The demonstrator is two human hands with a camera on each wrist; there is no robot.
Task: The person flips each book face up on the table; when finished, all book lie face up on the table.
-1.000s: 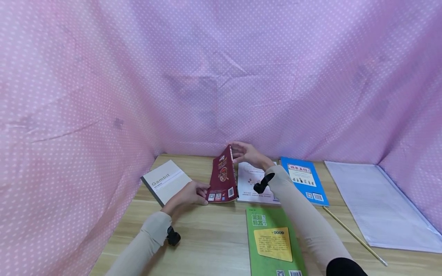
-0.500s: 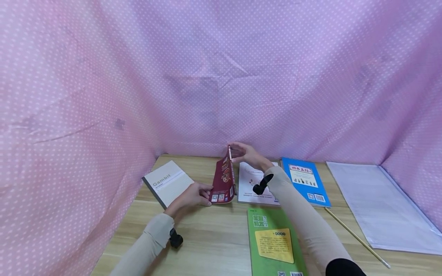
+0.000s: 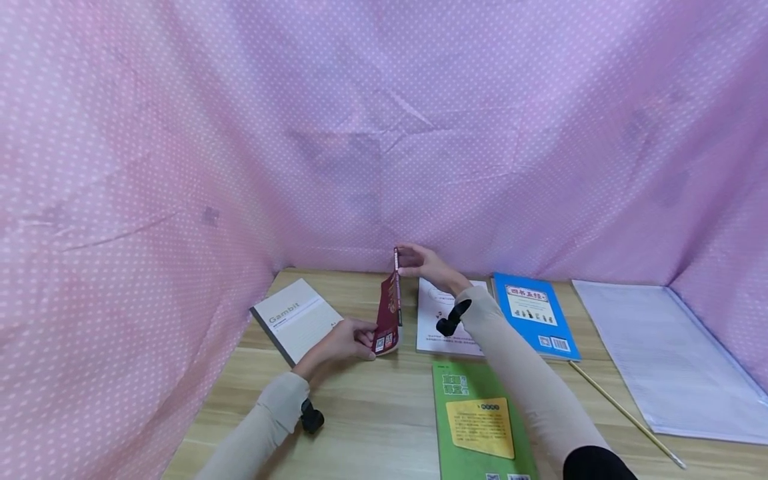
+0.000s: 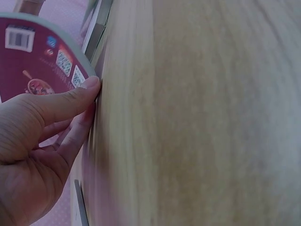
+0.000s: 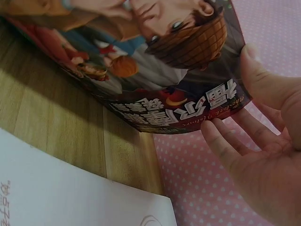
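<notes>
A maroon paperback book is tilted up steeply from the wooden table, its back cover turned to the left. My left hand pinches its near lower corner; in the left wrist view the thumb presses on the cover beside the QR codes and the page edge bows. At the far upper end my right hand grips the book's corner. The right wrist view shows the illustrated front cover, with the thumb on its edge and fingertips at the corner.
Left lies a grey "Gambit" notebook. To the right are a white book, a blue book, a thin yellow stick and a whitish flat pouch. A green book lies in front. Pink dotted cloth surrounds the table.
The maroon book has been tilted further upright, its back cover now seen more edge-on. My left hand has moved slightly right with its corner; the right hand stays at the top.
</notes>
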